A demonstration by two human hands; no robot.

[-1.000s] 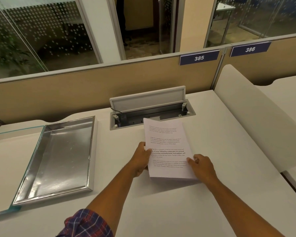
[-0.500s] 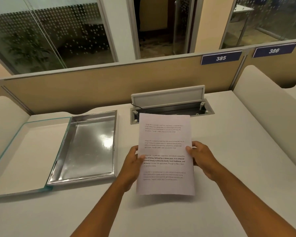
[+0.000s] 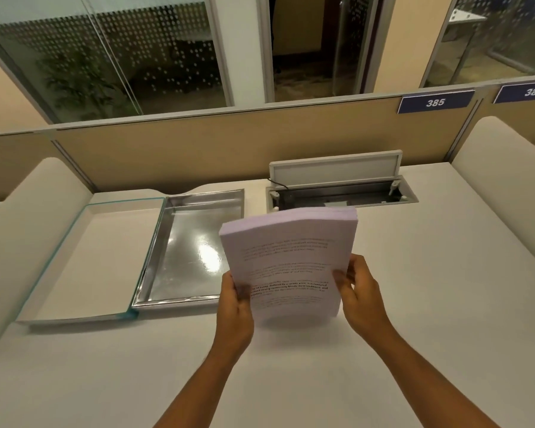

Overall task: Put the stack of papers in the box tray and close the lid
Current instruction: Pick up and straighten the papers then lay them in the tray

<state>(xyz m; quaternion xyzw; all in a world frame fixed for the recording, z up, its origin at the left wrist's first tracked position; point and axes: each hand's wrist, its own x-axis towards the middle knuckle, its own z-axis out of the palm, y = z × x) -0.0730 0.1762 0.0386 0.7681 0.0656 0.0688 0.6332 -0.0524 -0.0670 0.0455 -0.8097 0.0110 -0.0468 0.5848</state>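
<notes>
A thick stack of printed white papers (image 3: 288, 261) is held off the white desk, tilted up with its far edge raised. My left hand (image 3: 237, 304) grips its lower left side and my right hand (image 3: 360, 291) grips its lower right side. The box tray (image 3: 198, 199), shiny silver inside, lies open on the desk to the left of the stack; the stack's left corner overlaps the tray's right rim in view. Its lid (image 3: 90, 261), white with a teal edge, lies flat and open further left, joined to the tray along the long side.
A cable hatch (image 3: 340, 193) with its flap raised sits in the desk behind the stack. Beige partitions with number plates 385 and 386 close the back. Rounded white dividers (image 3: 504, 186) stand at both sides of the desk.
The stack was lying on the desk under both hands; now both hands have lifted it, tilted its top toward me and brought it left, nearer the tray.
</notes>
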